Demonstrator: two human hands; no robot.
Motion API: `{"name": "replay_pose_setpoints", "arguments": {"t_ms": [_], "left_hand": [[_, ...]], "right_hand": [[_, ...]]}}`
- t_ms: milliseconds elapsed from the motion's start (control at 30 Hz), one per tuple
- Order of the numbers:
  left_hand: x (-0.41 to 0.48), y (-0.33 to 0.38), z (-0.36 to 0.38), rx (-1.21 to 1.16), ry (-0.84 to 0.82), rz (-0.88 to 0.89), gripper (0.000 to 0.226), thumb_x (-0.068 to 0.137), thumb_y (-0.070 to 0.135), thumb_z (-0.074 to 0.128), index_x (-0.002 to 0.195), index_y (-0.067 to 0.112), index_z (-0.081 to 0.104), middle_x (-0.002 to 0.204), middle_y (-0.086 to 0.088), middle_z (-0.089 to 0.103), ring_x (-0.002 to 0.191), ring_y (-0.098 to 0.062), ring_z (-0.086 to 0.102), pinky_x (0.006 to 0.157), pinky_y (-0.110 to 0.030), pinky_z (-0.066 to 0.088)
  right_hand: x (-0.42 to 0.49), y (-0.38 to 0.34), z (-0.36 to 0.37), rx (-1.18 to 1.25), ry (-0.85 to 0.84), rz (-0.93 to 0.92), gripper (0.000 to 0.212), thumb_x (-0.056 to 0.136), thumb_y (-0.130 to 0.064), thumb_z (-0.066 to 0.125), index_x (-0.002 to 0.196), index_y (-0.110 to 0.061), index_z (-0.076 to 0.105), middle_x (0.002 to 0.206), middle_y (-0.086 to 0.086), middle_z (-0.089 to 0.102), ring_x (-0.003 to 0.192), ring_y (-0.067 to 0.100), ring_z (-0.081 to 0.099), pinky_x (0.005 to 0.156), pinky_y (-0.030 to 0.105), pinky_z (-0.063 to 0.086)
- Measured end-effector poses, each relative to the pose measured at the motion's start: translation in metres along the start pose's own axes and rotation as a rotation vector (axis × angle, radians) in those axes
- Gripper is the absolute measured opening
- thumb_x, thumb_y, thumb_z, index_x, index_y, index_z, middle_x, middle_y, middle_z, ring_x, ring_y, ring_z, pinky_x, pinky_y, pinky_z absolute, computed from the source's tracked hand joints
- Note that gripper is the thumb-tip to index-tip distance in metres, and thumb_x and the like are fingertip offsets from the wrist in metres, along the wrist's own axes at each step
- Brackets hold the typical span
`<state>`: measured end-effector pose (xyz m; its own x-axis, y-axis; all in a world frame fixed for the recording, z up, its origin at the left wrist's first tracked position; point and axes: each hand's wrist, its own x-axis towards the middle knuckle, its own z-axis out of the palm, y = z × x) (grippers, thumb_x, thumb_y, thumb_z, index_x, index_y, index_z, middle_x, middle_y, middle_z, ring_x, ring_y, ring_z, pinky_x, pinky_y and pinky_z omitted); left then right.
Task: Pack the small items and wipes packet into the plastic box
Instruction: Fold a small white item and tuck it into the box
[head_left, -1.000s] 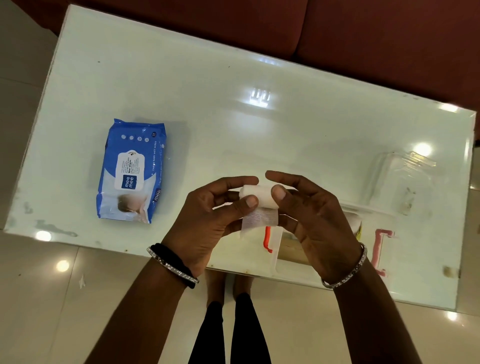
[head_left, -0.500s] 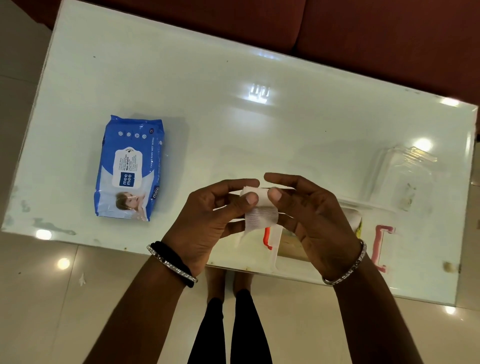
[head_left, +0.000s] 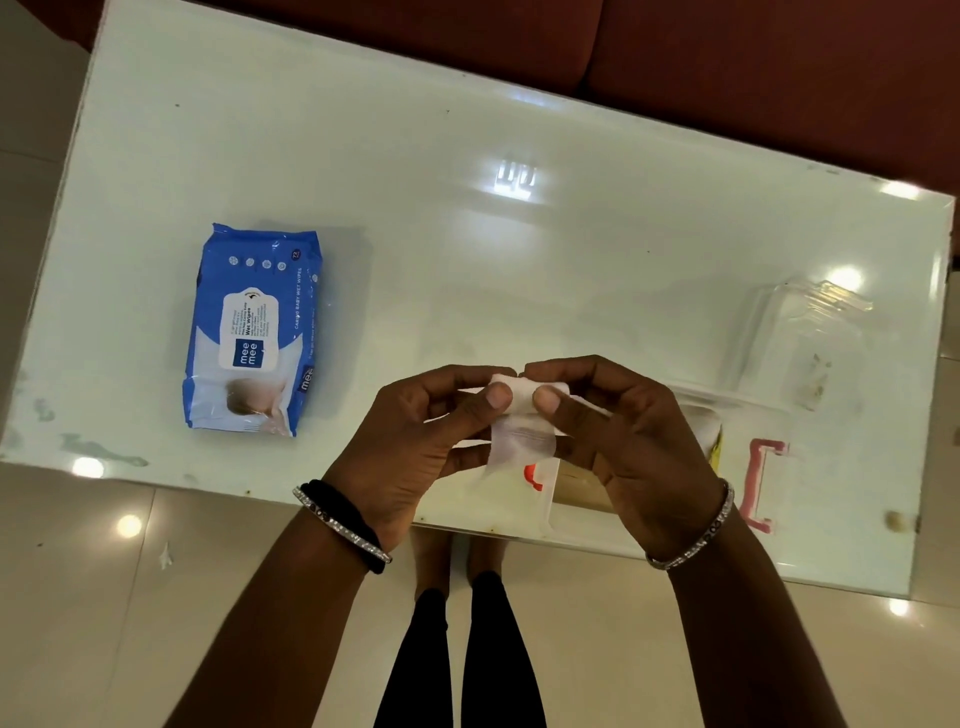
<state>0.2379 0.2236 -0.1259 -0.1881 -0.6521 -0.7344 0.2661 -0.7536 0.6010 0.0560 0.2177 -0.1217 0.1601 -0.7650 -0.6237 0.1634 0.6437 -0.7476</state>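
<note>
Holding a small white gauze roll (head_left: 524, 402) up over the near edge of the tabletop (head_left: 467, 260), both hands are pinched onto it: the left hand (head_left: 410, 452) has thumb and forefinger closed on one end, the right hand (head_left: 623, 447) does the same on the other. A loose tail of the gauze hangs down between them, so my guess is they're winding it back up tight. Makes sense, a floppy strip would snag or take up room in a small container.

The plastic box (head_left: 623, 483) sits right under the hands at the near edge, mostly hidden by them. It's clear with red latches; one red latch (head_left: 761, 480) shows past the right wrist. There already seems to be something yellowish inside, but I can't tell what. Working directly above the box looks deliberate, since the roll only has to drop straight down once it's tidy.

The clear lid (head_left: 795, 338) is parked off toward the right edge, out of the way of the opening. The blue wipes packet (head_left: 252, 332) lies flat near the left edge, well apart from the box and untouched. Probably saved for last because it's the bulkiest thing and would cover the small stuff.
</note>
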Motion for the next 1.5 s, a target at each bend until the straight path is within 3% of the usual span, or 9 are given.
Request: {"name": "replay_pose_setpoints", "arguments": {"t_ms": [133,433,633,767,933,1100,1233,1367,1500], "left_hand": [[-0.001,0.000,-0.001,-0.015,-0.033,0.028,0.037,0.067,0.024,0.075,0.104,0.021,0.075,0.099,-0.019,0.070,0.091,-0.023,0.074,0.069,-0.025,0.059],[0.004,-0.004,0.006,-0.043,-0.030,-0.095,0.048,0.059,0.037,0.076,0.102,0.016,0.073,0.099,-0.008,0.078,0.090,-0.022,0.075,0.066,-0.025,0.059],[0.004,-0.008,0.005,0.027,-0.017,-0.022,0.047,0.061,0.029,0.078,0.107,0.019,0.074,0.106,-0.007,0.075,0.097,-0.021,0.073,0.071,-0.028,0.060],[0.004,-0.007,0.010,-0.053,-0.026,-0.075,0.051,0.059,0.037,0.079,0.106,0.017,0.074,0.102,-0.008,0.076,0.092,-0.024,0.075,0.068,-0.026,0.060],[0.004,-0.010,0.011,-0.067,0.003,-0.103,0.047,0.061,0.030,0.078,0.104,0.010,0.074,0.098,-0.013,0.077,0.090,-0.025,0.075,0.068,-0.024,0.060],[0.002,-0.013,0.011,0.018,-0.008,-0.033,0.043,0.063,0.024,0.079,0.106,0.021,0.074,0.102,-0.010,0.076,0.091,-0.021,0.074,0.070,-0.026,0.059],[0.000,-0.013,0.015,-0.003,-0.022,-0.047,0.046,0.062,0.023,0.081,0.107,0.021,0.073,0.102,-0.009,0.074,0.087,-0.019,0.075,0.068,-0.024,0.059],[-0.001,-0.014,0.021,-0.042,0.013,-0.149,0.050,0.061,0.040,0.076,0.105,0.017,0.074,0.099,-0.010,0.076,0.079,-0.022,0.075,0.063,-0.025,0.059],[-0.003,-0.017,0.021,0.004,-0.008,-0.126,0.041,0.069,0.029,0.075,0.107,0.014,0.073,0.102,-0.016,0.076,0.089,-0.027,0.075,0.068,-0.026,0.059]], "right_hand": [[0.000,-0.001,0.002,-0.048,0.063,0.060,0.044,0.067,-0.043,0.076,0.103,-0.017,0.076,0.095,0.010,0.077,0.085,0.026,0.076,0.070,0.038,0.062],[0.000,0.004,-0.007,-0.108,0.045,-0.044,0.033,0.070,-0.016,0.078,0.102,-0.007,0.074,0.104,0.014,0.075,0.084,0.029,0.076,0.072,0.041,0.062],[0.000,0.005,-0.007,-0.072,0.084,0.073,0.043,0.069,-0.036,0.075,0.103,-0.009,0.075,0.097,0.015,0.076,0.081,0.025,0.075,0.064,0.034,0.060],[-0.002,0.009,-0.013,-0.111,0.067,0.020,0.030,0.071,-0.026,0.075,0.094,-0.007,0.077,0.092,0.011,0.076,0.084,0.027,0.075,0.070,0.041,0.062],[-0.006,0.010,-0.016,-0.047,0.034,0.002,0.039,0.066,-0.022,0.079,0.100,-0.004,0.075,0.101,0.012,0.077,0.091,0.033,0.074,0.083,0.047,0.060],[-0.008,0.013,-0.016,-0.040,0.086,0.098,0.047,0.068,-0.035,0.076,0.112,-0.018,0.073,0.095,0.012,0.074,0.088,0.028,0.074,0.072,0.044,0.062],[-0.011,0.017,-0.019,-0.070,0.075,0.060,0.035,0.073,-0.023,0.076,0.104,-0.007,0.074,0.097,0.015,0.076,0.083,0.023,0.074,0.067,0.034,0.060],[-0.014,0.019,-0.023,-0.046,0.053,0.031,0.041,0.070,-0.013,0.077,0.109,0.000,0.070,0.101,0.011,0.075,0.086,0.023,0.074,0.076,0.038,0.062],[-0.019,0.019,-0.026,-0.001,0.027,0.034,0.044,0.070,-0.015,0.077,0.111,-0.001,0.070,0.108,0.012,0.075,0.098,0.030,0.072,0.087,0.046,0.058]]}}
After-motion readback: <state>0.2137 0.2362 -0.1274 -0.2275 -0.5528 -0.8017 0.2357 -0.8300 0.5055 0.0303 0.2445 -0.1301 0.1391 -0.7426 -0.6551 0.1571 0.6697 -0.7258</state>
